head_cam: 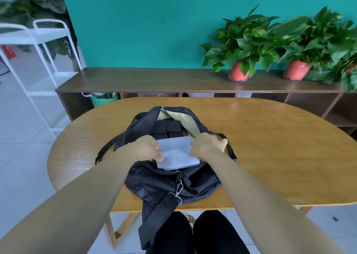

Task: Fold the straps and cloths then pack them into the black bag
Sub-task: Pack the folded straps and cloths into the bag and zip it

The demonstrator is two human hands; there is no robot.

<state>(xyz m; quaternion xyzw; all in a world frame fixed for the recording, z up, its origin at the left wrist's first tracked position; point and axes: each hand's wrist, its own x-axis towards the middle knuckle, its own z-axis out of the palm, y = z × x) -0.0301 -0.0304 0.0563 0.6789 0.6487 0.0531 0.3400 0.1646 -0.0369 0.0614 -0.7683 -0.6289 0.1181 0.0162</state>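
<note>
The left hand [148,149] and right hand [207,147] pinch the folded cloth [177,155] at the black bag [173,180] mouth; uneven insertion may unfold it.

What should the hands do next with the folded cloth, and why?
Probably ease the folded cloth down into the black bag: the left hand and right hand pinch its ends over the open mouth, and folded straps already lie inside.
</note>
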